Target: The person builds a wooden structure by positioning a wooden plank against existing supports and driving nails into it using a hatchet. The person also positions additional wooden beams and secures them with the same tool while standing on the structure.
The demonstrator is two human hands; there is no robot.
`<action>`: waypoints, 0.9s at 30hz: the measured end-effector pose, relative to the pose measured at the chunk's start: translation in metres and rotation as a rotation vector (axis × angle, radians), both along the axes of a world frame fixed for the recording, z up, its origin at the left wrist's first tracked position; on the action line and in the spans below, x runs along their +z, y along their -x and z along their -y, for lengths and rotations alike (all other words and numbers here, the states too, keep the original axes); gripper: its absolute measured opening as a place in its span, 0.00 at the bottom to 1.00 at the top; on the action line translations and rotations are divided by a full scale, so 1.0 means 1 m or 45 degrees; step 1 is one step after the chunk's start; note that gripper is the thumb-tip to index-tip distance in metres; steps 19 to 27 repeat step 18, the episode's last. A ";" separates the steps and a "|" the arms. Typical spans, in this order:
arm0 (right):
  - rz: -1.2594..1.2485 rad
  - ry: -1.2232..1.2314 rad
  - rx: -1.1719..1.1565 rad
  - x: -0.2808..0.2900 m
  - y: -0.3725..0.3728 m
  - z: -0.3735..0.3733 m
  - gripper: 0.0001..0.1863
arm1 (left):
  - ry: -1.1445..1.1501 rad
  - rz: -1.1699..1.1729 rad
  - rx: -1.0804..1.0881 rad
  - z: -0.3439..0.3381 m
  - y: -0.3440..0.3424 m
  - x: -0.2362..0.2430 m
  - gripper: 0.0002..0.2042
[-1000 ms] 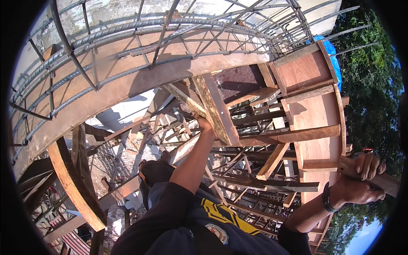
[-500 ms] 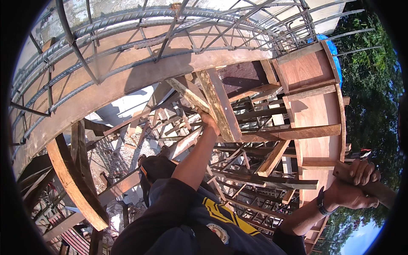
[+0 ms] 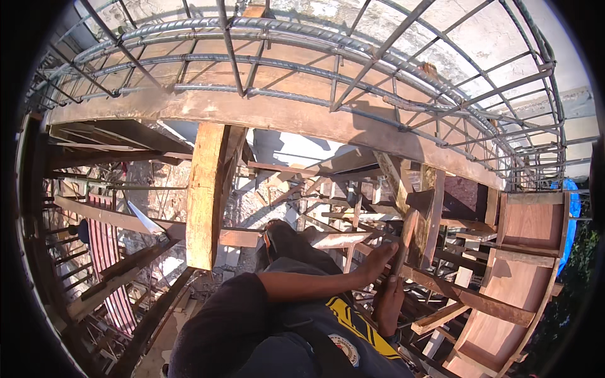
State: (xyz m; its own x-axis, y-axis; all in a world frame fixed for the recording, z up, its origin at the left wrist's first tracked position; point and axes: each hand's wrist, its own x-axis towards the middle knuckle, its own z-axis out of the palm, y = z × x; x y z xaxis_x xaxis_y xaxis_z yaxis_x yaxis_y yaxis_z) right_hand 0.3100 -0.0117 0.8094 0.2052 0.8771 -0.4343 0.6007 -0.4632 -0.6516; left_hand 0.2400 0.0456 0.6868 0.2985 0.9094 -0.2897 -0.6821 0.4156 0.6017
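Observation:
Both my hands are close together at right of centre, in front of my torso. A thick brown wooden stick (image 3: 409, 236) rises between them, tilted away from me. My left hand (image 3: 380, 259) reaches across and closes on its side. Just below, my right hand (image 3: 389, 297) grips its lower part, the fingers partly hidden. A dark block (image 3: 420, 201) shows at the stick's far end; I cannot tell whether the two are joined. Directly beyond stand upright timbers (image 3: 435, 217) under the long form board (image 3: 302, 116).
A rebar cage (image 3: 283, 60) runs across the top above the form board. Left of centre a pale timber post (image 3: 205, 201) hangs down. Plywood formwork trays (image 3: 513, 283) curve along the right. Below lies a lattice of wooden props and beams (image 3: 479, 302) over rubble.
My view has swung left. My left hand has let go of the slanted timber and come to the stick. My right hand has brought the stick in from the far right.

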 end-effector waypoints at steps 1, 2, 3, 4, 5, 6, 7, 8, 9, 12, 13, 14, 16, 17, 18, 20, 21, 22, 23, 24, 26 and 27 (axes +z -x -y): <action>-0.077 0.042 0.114 -0.020 0.010 -0.003 0.22 | 0.039 -0.139 0.045 0.013 0.015 0.022 0.26; -0.130 0.023 0.173 -0.037 0.018 -0.004 0.24 | 0.072 -0.225 0.100 0.014 0.024 0.023 0.24; -0.169 0.028 0.249 -0.048 0.022 -0.004 0.32 | 0.135 -0.310 0.189 0.016 0.034 0.020 0.22; -0.201 0.067 0.340 -0.052 0.022 -0.008 0.32 | 0.186 -0.388 0.211 0.013 0.038 -0.005 0.18; -0.151 0.214 0.532 -0.054 0.018 -0.020 0.29 | 0.222 -0.459 0.225 0.008 0.043 -0.020 0.15; -0.121 0.161 0.777 -0.050 0.018 -0.034 0.29 | 0.318 -0.395 0.424 0.001 0.050 -0.021 0.11; -0.095 0.105 1.049 -0.045 0.017 -0.050 0.29 | 0.350 -0.321 0.496 -0.004 0.054 -0.036 0.11; -0.087 0.028 1.290 -0.040 0.016 -0.065 0.29 | 0.378 -0.246 0.558 -0.006 0.059 -0.051 0.11; -0.085 0.111 1.218 -0.021 0.028 -0.082 0.24 | 0.402 -0.255 0.529 -0.009 0.079 -0.043 0.11; -0.207 0.149 1.138 -0.033 0.029 -0.116 0.26 | 0.547 -0.220 0.670 -0.006 0.070 -0.105 0.14; -0.202 0.253 1.282 -0.040 0.033 -0.125 0.29 | 0.586 -0.135 0.720 -0.004 0.080 -0.065 0.15; -0.196 0.361 1.419 -0.050 0.034 -0.131 0.33 | 0.475 -0.113 0.844 -0.005 0.071 -0.064 0.15; -0.131 0.370 1.493 -0.070 0.050 -0.125 0.37 | 0.500 -0.314 0.653 0.002 0.090 -0.031 0.17; -0.221 0.394 1.351 -0.082 0.049 -0.117 0.38 | 0.494 -0.416 0.483 0.007 0.098 -0.029 0.23; -0.315 0.393 1.188 -0.112 0.043 -0.108 0.39 | 0.447 -0.749 0.331 0.011 0.105 -0.053 0.36; -0.315 0.393 1.188 -0.112 0.043 -0.108 0.39 | 0.447 -0.749 0.331 0.011 0.105 -0.053 0.36; -0.315 0.393 1.188 -0.112 0.043 -0.108 0.39 | 0.447 -0.749 0.331 0.011 0.105 -0.053 0.36; -0.315 0.393 1.188 -0.112 0.043 -0.108 0.39 | 0.447 -0.749 0.331 0.011 0.105 -0.053 0.36; -0.315 0.393 1.188 -0.112 0.043 -0.108 0.39 | 0.447 -0.749 0.331 0.011 0.105 -0.053 0.36; -0.315 0.393 1.188 -0.112 0.043 -0.108 0.39 | 0.447 -0.749 0.331 0.011 0.105 -0.053 0.36; -0.315 0.393 1.188 -0.112 0.043 -0.108 0.39 | 0.447 -0.749 0.331 0.011 0.105 -0.053 0.36; -0.315 0.393 1.188 -0.112 0.043 -0.108 0.39 | 0.447 -0.749 0.331 0.011 0.105 -0.053 0.36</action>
